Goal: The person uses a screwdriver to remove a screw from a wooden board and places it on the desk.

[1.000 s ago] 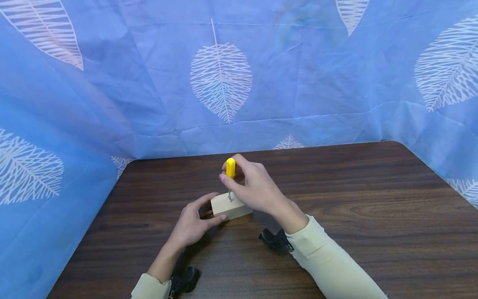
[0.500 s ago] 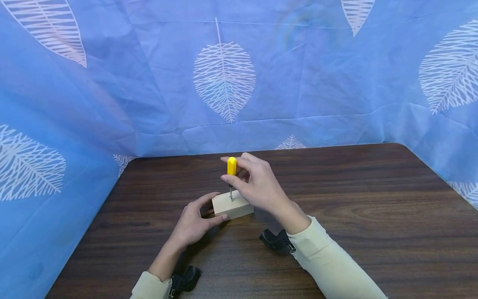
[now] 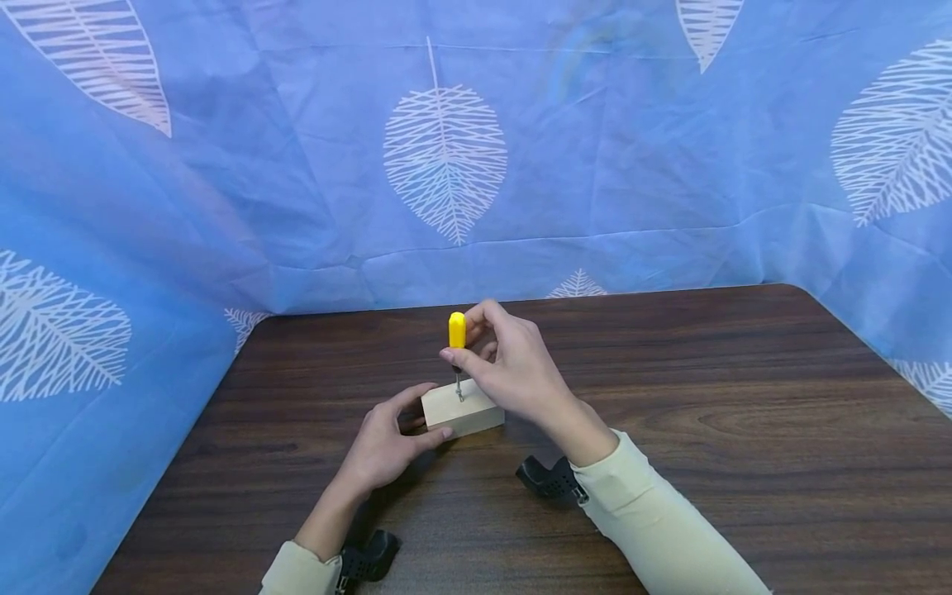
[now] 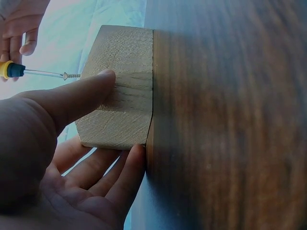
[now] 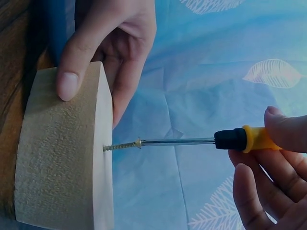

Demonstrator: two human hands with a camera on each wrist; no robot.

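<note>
A pale wooden block (image 3: 468, 420) lies on the table. My left hand (image 3: 383, 446) grips its left end, with the thumb on the near face and the fingers (image 4: 127, 177) at the end and far side. A brass-coloured screw (image 5: 122, 145) stands in the block's top, much of its thread still showing. The tip of a screwdriver (image 3: 457, 332) with a yellow and black handle sits at the screw's head, its shaft (image 5: 177, 142) nearly in line with the screw. My right hand (image 3: 521, 372) pinches the upright handle between thumb and fingers.
The dark wood-grain table (image 3: 706, 430) extends around the block. Blue cloth (image 3: 312, 165) with white leaf prints hangs behind and at the sides. Black wrist devices (image 3: 372, 555) hang beneath both wrists, close over the table.
My right index finger reached straight past the handle half a second ago and is now bent back beside it. The yellow handle tilts slightly left. Left hand and block hold their place.
</note>
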